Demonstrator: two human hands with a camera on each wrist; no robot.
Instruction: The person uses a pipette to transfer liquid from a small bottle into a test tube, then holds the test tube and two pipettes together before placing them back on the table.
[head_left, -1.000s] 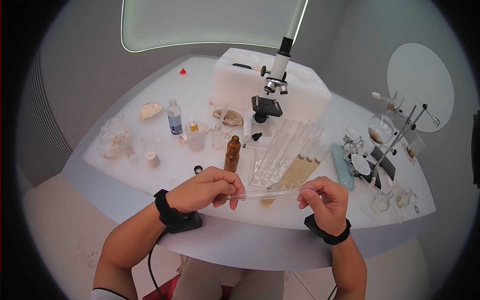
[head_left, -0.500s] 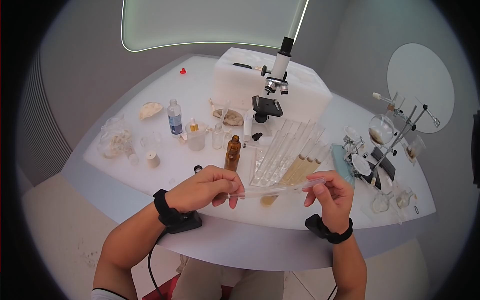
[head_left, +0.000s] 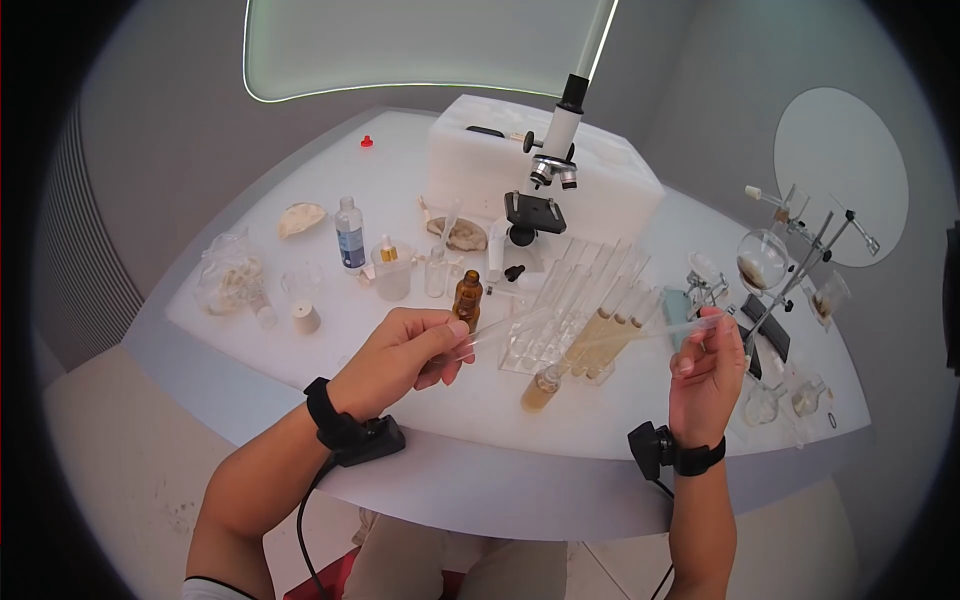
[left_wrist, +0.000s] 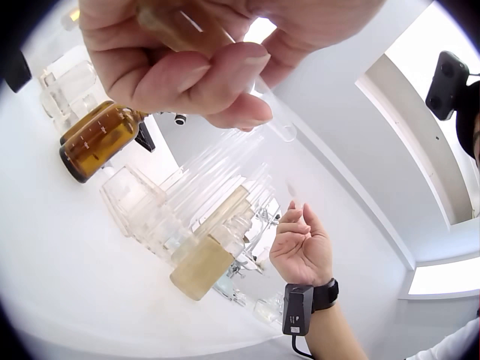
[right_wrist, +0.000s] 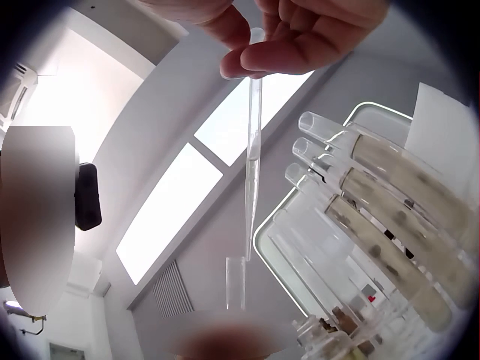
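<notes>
My left hand (head_left: 412,355) grips a clear glass test tube (left_wrist: 280,124), its open end tilted up and toward the right. With fingertips and thumb, my right hand (head_left: 708,375) pinches the top of a clear plastic dropper pipette (right_wrist: 253,150). Liquid shows in the pipette's lower part, and its tip is right at the test tube's mouth in the right wrist view. Below and between the hands stands a small glass bottle (head_left: 541,391) of tan liquid. An amber bottle (head_left: 467,298) stands just beyond the left hand. My left fingers hide the tube's lower end.
Behind the hands, a clear rack (head_left: 520,350) holds several test tubes, some with cloudy tan liquid (head_left: 600,335). A microscope (head_left: 545,180) stands farther back. Glassware on a metal stand (head_left: 800,265) is at the right; a beaker (head_left: 392,278) and labelled bottle (head_left: 349,240) are at the left.
My right hand has moved right and up, drawing the pipette away along the test tube. My left hand has risen slightly and tilted the tube upward, uncovering the small bottle.
</notes>
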